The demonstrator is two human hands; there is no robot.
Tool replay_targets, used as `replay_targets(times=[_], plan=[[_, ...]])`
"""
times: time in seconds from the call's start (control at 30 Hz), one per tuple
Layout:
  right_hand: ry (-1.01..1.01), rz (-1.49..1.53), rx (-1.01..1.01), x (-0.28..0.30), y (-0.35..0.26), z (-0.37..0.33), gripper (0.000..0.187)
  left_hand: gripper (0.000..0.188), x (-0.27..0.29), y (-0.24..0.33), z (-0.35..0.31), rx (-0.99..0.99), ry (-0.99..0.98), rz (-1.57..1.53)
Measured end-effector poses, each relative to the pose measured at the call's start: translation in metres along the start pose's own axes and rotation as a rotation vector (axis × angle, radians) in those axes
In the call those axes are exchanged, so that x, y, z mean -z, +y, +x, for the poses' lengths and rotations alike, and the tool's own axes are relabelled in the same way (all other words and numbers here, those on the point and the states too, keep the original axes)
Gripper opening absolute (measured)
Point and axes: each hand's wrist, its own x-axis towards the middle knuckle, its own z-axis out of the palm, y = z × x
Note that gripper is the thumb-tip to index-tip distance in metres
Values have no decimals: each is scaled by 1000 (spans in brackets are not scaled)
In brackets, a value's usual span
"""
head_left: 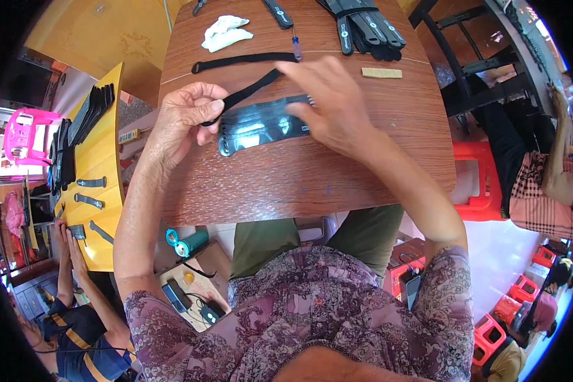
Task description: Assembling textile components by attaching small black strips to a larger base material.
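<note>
Between the thumb and fingers of my left hand (194, 113) is one end of a black fabric strap (253, 90). It slants up to the right, toward the fingertips of my right hand (331, 102). That hand is slightly blurred, its thumb and fingers apart; whether it touches the strap's far end cannot be made out. Below the strap, a shiny clear plastic pack of dark strips (264, 130) lies on the brown table (286, 188), partly hidden by my right hand. A second black strap (235, 62) lies flat beyond.
Farther back are a crumpled white cloth (224, 34), a blue-handled screwdriver (297, 49), a bundle of black straps (369, 28) and a tan block (382, 73). Leftward, a co-worker's hands (72, 248) are at a yellow table (111, 172) holding straps. A red stool (479, 178) stands right.
</note>
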Motion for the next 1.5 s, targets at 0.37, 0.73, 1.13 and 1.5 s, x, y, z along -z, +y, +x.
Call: replay_targets(times=[0.37,0.73,1.13,1.5], plan=[[-77,106,-58,-56,22,15,11,26,14,-17,38,-674,328,935],[-104,310,-398,-23,42,23,13,36,15,-52,64,-806,310,1639],[676,534,-537,133,60,45,14,43,20,-57,71,-753,294,1670],[-14,-8,-344,33,74,-7,25,44,20,-57,71,-797,326,1733]])
